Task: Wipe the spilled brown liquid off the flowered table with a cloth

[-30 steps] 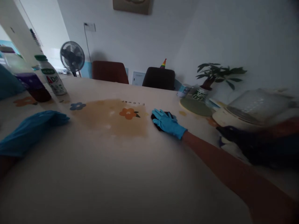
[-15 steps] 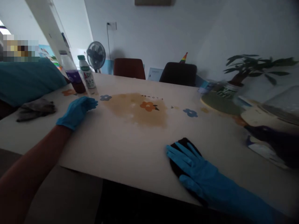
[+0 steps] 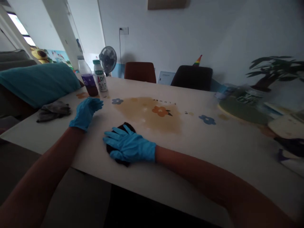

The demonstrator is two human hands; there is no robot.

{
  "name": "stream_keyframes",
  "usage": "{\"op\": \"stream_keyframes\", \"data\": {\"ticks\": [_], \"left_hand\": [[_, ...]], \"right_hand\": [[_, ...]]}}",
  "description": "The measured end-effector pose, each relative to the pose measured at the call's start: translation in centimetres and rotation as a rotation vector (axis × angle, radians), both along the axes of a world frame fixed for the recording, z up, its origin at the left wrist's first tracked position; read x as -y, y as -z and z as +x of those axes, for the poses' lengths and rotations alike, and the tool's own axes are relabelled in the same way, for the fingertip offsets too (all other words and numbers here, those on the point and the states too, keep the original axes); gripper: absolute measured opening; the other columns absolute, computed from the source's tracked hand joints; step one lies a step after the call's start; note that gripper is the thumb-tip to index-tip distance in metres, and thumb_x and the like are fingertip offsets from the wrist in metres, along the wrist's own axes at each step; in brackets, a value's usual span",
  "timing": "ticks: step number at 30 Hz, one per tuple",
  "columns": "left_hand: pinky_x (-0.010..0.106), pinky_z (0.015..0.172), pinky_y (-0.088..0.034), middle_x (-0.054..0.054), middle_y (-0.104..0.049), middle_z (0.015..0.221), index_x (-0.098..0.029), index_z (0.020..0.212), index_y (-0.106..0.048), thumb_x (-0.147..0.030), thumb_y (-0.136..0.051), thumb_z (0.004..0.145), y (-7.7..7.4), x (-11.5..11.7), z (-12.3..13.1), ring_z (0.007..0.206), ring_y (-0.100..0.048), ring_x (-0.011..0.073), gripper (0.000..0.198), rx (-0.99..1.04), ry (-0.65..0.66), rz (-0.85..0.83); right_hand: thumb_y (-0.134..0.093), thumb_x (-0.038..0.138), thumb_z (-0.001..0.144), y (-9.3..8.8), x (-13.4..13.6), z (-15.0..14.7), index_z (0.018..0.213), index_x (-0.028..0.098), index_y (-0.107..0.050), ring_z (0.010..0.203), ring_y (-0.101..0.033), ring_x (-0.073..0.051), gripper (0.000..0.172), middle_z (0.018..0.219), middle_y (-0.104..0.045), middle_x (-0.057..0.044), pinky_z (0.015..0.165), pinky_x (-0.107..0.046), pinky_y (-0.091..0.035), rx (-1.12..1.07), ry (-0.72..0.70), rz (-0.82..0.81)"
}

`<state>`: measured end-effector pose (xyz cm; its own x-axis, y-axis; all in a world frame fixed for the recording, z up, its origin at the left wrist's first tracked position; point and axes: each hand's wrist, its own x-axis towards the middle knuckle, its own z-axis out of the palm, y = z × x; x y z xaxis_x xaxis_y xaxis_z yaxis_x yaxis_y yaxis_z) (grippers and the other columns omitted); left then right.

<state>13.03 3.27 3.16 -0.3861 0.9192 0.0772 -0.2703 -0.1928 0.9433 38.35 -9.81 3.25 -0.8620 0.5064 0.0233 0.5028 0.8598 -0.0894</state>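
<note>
Teal fabric (image 3: 40, 80) hangs at the left of the frame, and beside it a crumpled grey cloth (image 3: 54, 110) lies on the pale tabletop (image 3: 190, 142). Next comes our left hand (image 3: 85, 113), gloved in blue, its fingers loosely curled with nothing visible in them; whether they touch the surface we cannot tell. A careless reach forward could knock over what stands upright just beyond: the purple-labelled bottle (image 3: 89, 80), with dark liquid in its lower part, and the green-capped white bottle (image 3: 101, 79), whose contents its opaque wall hides from us. Left of centre, our right hand (image 3: 131, 146) lies palm down, fingers spread over a black cloth (image 3: 130, 126), pressing it to the tabletop rather than gripping it. With so flat a hold, we judge, the cloth could slip or ruck up. Near it, mid-frame, a tan patch (image 3: 144, 109) looks like spilled liquid; a broad sweep could push it outward. At the right, a pot (image 3: 251, 95) holds a leafy plant (image 3: 264, 83), and a pale tub (image 3: 286, 125) is too blurred for us to tell what it holds.
</note>
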Motion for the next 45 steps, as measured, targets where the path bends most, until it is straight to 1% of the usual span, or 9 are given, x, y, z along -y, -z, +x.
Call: {"op": "stream_keyframes", "data": {"ticks": [6, 12, 16, 21, 26, 33, 38, 42, 45], "left_hand": [[0.048, 0.123, -0.060, 0.007, -0.081, 0.097, -0.019, 0.099, -0.070, -0.017, -0.052, 0.105, 0.5, -0.4, -1.9, 0.124, -0.080, 0.0267, 0.020, 0.079, -0.117, -0.011], [0.048, 0.119, -0.061, 0.007, -0.081, 0.095, -0.017, 0.098, -0.072, -0.017, -0.056, 0.100, 1.2, -0.3, -1.9, 0.111, -0.080, 0.0259, 0.017, 0.016, -0.081, -0.022], [0.049, 0.118, -0.061, 0.009, -0.082, 0.095, -0.015, 0.096, -0.076, -0.021, -0.059, 0.103, 1.2, -0.1, -1.7, 0.106, -0.079, 0.0269, 0.019, -0.009, -0.062, -0.023], [0.053, 0.120, -0.061, 0.011, -0.083, 0.094, -0.015, 0.097, -0.076, -0.021, -0.058, 0.103, 1.5, -0.4, -2.1, 0.105, -0.080, 0.0289, 0.020, -0.030, -0.058, -0.039], [0.054, 0.117, -0.062, 0.013, -0.084, 0.095, -0.016, 0.097, -0.075, -0.026, -0.064, 0.096, 1.8, -0.8, -2.6, 0.105, -0.080, 0.0314, 0.015, -0.058, -0.040, -0.042], [0.050, 0.113, -0.064, 0.014, -0.084, 0.099, -0.014, 0.095, -0.078, -0.026, -0.065, 0.092, 1.9, -0.8, -2.6, 0.097, -0.079, 0.0283, 0.018, -0.056, -0.042, -0.035], [0.049, 0.114, -0.064, 0.014, -0.084, 0.101, -0.014, 0.096, -0.078, -0.024, -0.066, 0.090, 2.1, -0.9, -2.8, 0.100, -0.080, 0.0275, 0.017, -0.055, -0.033, -0.042], [0.051, 0.119, -0.063, 0.014, -0.084, 0.103, -0.013, 0.098, -0.078, -0.028, -0.067, 0.090, 2.4, -1.1, -3.2, 0.102, -0.080, 0.0272, 0.020, -0.075, -0.025, -0.026], [0.054, 0.121, -0.064, 0.014, -0.084, 0.102, -0.014, 0.097, -0.076, -0.030, -0.069, 0.088, 2.5, -1.1, -3.4, 0.105, -0.081, 0.0293, 0.020, -0.119, -0.010, -0.016]], "right_hand": [[-0.036, 0.068, 0.128, -1.3, -5.1, -7.1, 0.188, 0.033, -0.047, 0.179, -0.041, -0.036, 0.071, 0.197, -0.035, -0.004, 0.139, -0.058, -0.042, 0.137, 0.129, 0.099], [-0.033, 0.061, 0.128, -0.6, -6.1, -6.7, 0.185, 0.033, -0.050, 0.178, -0.043, -0.031, 0.066, 0.195, -0.041, -0.001, 0.139, -0.056, -0.043, 0.125, 0.162, 0.123], [-0.053, 0.054, 0.126, 0.3, -5.9, -2.5, 0.184, 0.030, -0.054, 0.177, -0.045, -0.036, 0.063, 0.192, -0.042, -0.006, 0.141, -0.062, -0.042, 0.044, 0.161, 0.056], [-0.056, 0.043, 0.124, 1.3, -5.4, 6.6, 0.185, 0.019, -0.056, 0.179, -0.042, -0.037, 0.065, 0.191, -0.046, -0.012, 0.150, -0.058, -0.028, -0.023, 0.259, 0.024], [-0.053, 0.037, 0.120, 2.3, -5.0, 16.5, 0.184, 0.025, -0.058, 0.181, -0.038, -0.036, 0.065, 0.192, -0.045, -0.005, 0.153, -0.061, -0.021, -0.052, 0.359, 0.005], [-0.046, 0.047, 0.121, 3.2, -4.9, 28.1, 0.188, 0.031, -0.053, 0.182, -0.034, -0.039, 0.068, 0.194, -0.044, -0.005, 0.151, -0.070, -0.019, 0.027, 0.490, 0.026], [-0.045, 0.053, 0.123, 4.2, -4.3, 32.2, 0.184, 0.029, -0.058, 0.182, -0.032, -0.048, 0.067, 0.196, -0.038, -0.012, 0.143, -0.079, -0.032, 0.077, 0.716, 0.159], [-0.046, 0.064, 0.123, 5.1, -4.5, 33.0, 0.185, 0.031, -0.056, 0.180, -0.036, -0.051, 0.071, 0.198, -0.035, -0.015, 0.138, -0.077, -0.044, 0.048, 0.804, 0.164], [-0.044, 0.067, 0.123, 5.5, -4.6, 32.6, 0.187, 0.030, -0.054, 0.181, -0.034, -0.050, 0.074, 0.197, -0.036, -0.015, 0.142, -0.074, -0.041, 0.055, 0.826, 0.145]]}}
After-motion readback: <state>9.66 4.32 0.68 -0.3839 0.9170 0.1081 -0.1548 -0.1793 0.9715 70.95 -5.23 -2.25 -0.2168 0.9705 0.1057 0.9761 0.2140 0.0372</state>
